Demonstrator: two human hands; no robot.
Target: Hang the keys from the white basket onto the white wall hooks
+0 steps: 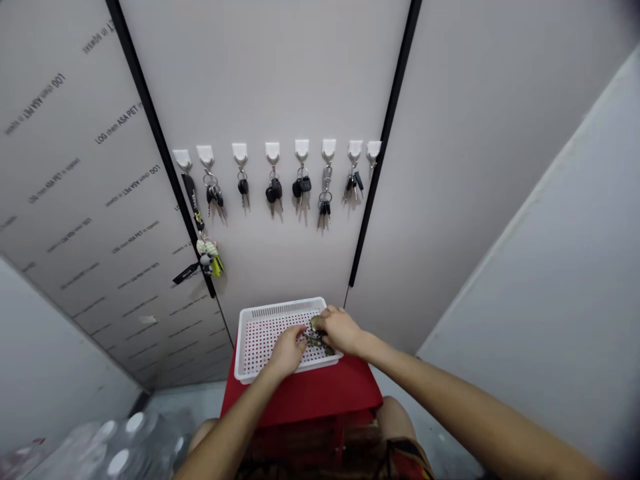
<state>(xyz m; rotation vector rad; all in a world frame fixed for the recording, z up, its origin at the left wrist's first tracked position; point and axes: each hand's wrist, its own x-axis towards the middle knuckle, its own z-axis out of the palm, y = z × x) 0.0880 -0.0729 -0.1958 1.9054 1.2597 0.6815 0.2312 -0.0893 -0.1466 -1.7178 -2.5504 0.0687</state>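
Observation:
A white perforated plastic basket (265, 311) rests on a red stool (320, 397) between my knees. At its right end, both hands are on a small olive-green and metallic bunch (316, 339) that looks like keys with a keychain; its details are too small to make out. My left hand (289, 350) has its fingers pinched at the left side of the bunch. From the right, my right hand (341, 329) closes its fingers over the bunch's upper part, near the basket's right rim. The fingers partly hide the bunch.
White hooks (273, 151) line the wall ahead, and several hold key sets (274, 191). A strap with a plush keychain (207, 253) hangs at the left. Clear plastic bottles (125, 443) stand on the floor at lower left. Grey panels close in both sides.

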